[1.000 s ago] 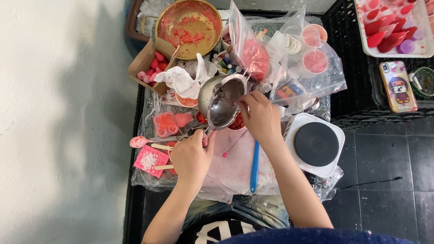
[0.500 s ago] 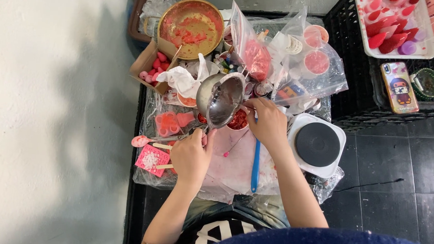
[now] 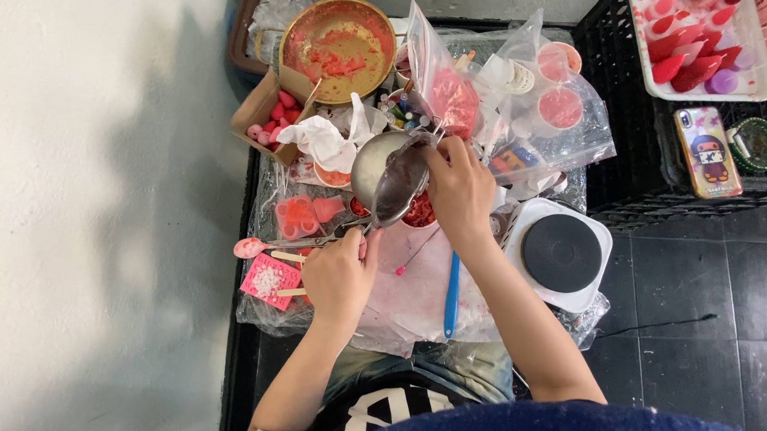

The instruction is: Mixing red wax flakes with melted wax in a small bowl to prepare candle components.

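My right hand [image 3: 460,191] has tipped the small steel pot [image 3: 391,177] steeper, apparently pouring beside the hot plate [image 3: 561,253], while my left hand [image 3: 339,278] grips a utensil.

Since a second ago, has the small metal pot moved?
Yes. The small metal pot has shifted up the picture, away from the person, toward the brass bowl.

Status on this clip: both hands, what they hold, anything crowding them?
Left hand grips handle of small steel pot. Right hand at pot's far rim, tilting it. Red-filled cup directly beneath. Blue spatula, white hotplate close by.
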